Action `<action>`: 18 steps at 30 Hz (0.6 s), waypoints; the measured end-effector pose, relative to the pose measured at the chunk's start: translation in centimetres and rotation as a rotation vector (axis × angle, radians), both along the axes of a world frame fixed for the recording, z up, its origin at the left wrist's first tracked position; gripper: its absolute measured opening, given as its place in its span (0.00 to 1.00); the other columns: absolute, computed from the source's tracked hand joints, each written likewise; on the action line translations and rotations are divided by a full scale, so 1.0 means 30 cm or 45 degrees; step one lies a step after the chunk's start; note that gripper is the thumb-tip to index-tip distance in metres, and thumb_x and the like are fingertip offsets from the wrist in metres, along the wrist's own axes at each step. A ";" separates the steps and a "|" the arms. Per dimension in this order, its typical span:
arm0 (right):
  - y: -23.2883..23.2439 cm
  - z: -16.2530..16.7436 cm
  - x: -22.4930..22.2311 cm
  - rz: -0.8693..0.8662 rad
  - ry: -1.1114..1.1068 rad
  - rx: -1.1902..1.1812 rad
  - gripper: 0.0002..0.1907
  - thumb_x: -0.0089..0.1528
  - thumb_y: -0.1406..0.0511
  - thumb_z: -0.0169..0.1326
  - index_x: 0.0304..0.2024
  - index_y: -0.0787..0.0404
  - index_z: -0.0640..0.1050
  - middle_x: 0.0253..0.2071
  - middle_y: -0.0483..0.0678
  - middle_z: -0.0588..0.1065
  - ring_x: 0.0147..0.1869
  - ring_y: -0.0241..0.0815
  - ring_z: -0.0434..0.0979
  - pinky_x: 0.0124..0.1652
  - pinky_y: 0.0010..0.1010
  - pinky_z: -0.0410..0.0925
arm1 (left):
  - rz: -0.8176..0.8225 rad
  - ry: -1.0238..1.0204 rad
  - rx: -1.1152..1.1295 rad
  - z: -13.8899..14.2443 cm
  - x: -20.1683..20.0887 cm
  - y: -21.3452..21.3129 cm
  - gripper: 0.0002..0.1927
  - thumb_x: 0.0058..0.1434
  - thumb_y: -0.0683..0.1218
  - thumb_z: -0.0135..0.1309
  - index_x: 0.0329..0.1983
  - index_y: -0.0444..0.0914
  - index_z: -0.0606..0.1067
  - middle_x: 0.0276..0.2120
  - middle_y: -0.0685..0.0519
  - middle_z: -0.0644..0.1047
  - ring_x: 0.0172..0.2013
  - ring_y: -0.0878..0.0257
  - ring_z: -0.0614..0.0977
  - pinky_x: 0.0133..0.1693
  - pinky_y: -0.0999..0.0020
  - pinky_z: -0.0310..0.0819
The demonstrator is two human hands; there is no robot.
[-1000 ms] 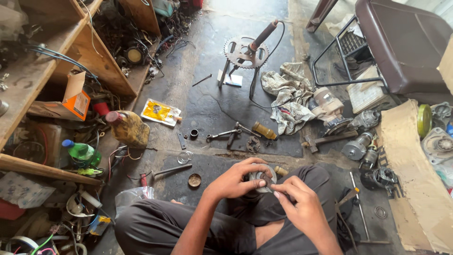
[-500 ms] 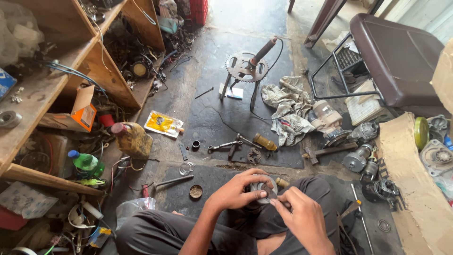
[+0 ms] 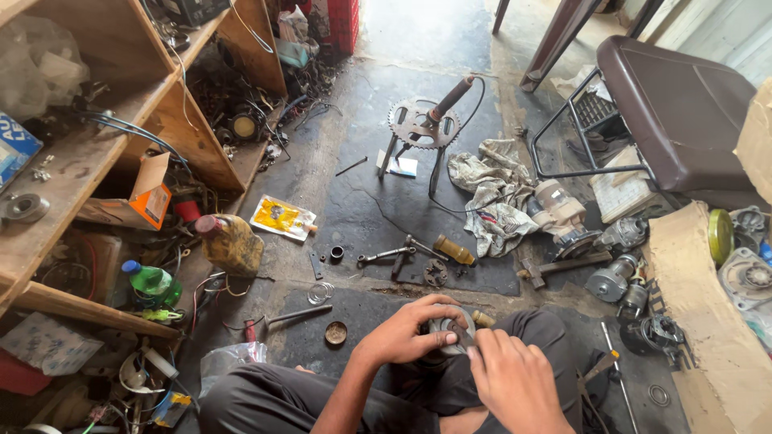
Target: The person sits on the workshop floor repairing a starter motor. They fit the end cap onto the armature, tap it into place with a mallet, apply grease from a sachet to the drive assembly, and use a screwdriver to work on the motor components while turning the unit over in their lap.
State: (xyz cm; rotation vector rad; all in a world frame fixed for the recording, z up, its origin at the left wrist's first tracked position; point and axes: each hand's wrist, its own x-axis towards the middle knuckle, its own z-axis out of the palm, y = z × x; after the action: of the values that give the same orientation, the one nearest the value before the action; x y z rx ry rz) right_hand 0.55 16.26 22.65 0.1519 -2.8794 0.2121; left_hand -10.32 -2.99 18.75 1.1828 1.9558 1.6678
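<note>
A person sits on the dark workshop floor (image 3: 378, 201), knees drawn up in dark trousers, with both bare hands meeting over the lap. The left hand (image 3: 402, 333) has its grip closed around a small round grey metal part (image 3: 445, 328), fingers curled over its top and left side, so the part sits in that palm, just above the lap and near the lower middle of the view. The right hand (image 3: 515, 378) comes in from the right and a little nearer the body; its fingertips press against the part's right edge, pinched narrow, and whether they hold a small tool cannot be told. The part lies directly left of the right hand and touching it, with its flat round face turned up; the left hand is the one carrying it. Just beyond the hands, on the floor, lie a small round tin lid (image 3: 336, 332), a metal ring (image 3: 319, 292), a spanner (image 3: 386, 255) and a yellow-handled screwdriver (image 3: 452, 250). To the left stands a grimy amber bottle (image 3: 232, 243) beside a yellow packet (image 3: 281, 217), at the foot of wooden shelves (image 3: 80, 177) crowded with wires and boxes, where a green bottle (image 3: 151, 283) also stands. Farther off, a toothed sprocket (image 3: 422, 124) stands on a small stand, a crumpled grey rag (image 3: 490, 197) lies to its right, and a dark brown chair (image 3: 683, 112) fills the far right corner.
</note>
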 end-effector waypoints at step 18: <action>-0.004 0.005 0.006 0.167 0.223 0.269 0.09 0.54 0.58 0.51 0.32 0.55 0.74 0.23 0.44 0.72 0.24 0.44 0.77 0.26 0.41 0.66 | 0.022 -0.036 -0.046 -0.020 -0.003 -0.006 0.17 0.62 0.50 0.60 0.52 0.41 0.79 0.57 0.47 0.76 0.59 0.50 0.78 0.60 0.59 0.71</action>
State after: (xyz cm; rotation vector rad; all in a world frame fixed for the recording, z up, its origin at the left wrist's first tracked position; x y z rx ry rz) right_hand 0.73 16.12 22.80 0.3793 -2.7125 -0.0794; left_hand -10.40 -3.18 18.15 1.1262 1.9765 1.6414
